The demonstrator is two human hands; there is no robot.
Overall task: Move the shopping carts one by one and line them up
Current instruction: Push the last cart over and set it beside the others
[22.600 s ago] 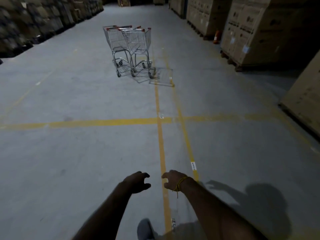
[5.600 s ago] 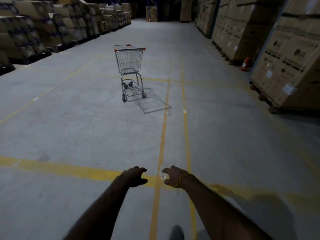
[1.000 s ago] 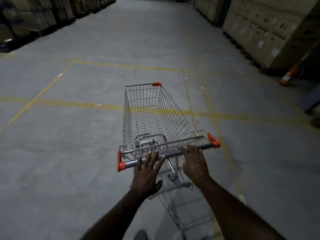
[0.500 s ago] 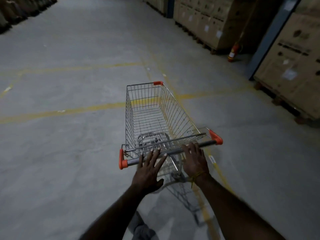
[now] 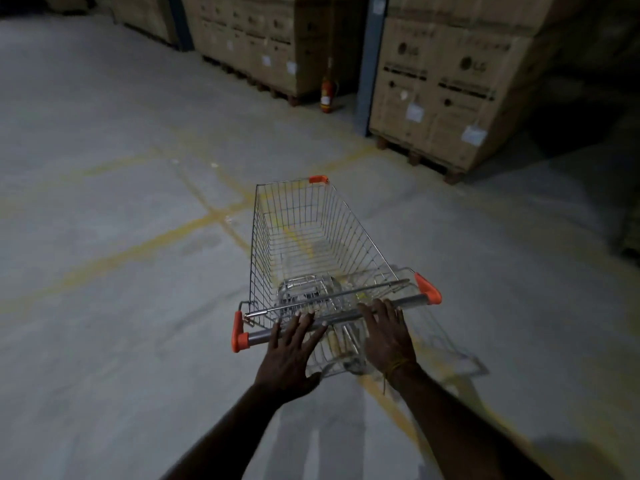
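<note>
Wire-mesh shopping cart (image 5: 313,244), chrome w/ orange corner caps, stood on grey concrete floor (image 5: 104,306) in centre of view, basket pointing away & slightly left, nothing inside. Sat over crossing of faded yellow floor lines (image 5: 211,213), one line passing under basket. Grey handle bar (image 5: 332,318) w/ orange end caps ran across near end, right end farther off than left. Left hand (image 5: 289,358) lay flat on bar left of middle, fingers splayed & straight, not curled round it; palm pressed vs bar, thumb out to the right below it. Right hand (image 5: 388,337) rested on bar right of middle, fingers draped over top; full wrap underneath not visible, can't tell. Yellow thread (image 5: 398,367) round right wrist. Both forearms reached in from bottom edge. Beyond cart, upper right: stacked cardboard boxes (image 5: 446,84) on pallets, LG logos, white labels. Red fire extinguisher (image 5: 327,93) on floor beside grey steel column (image 5: 369,64), btwn two box stacks. More boxes along top edge, dim.
</note>
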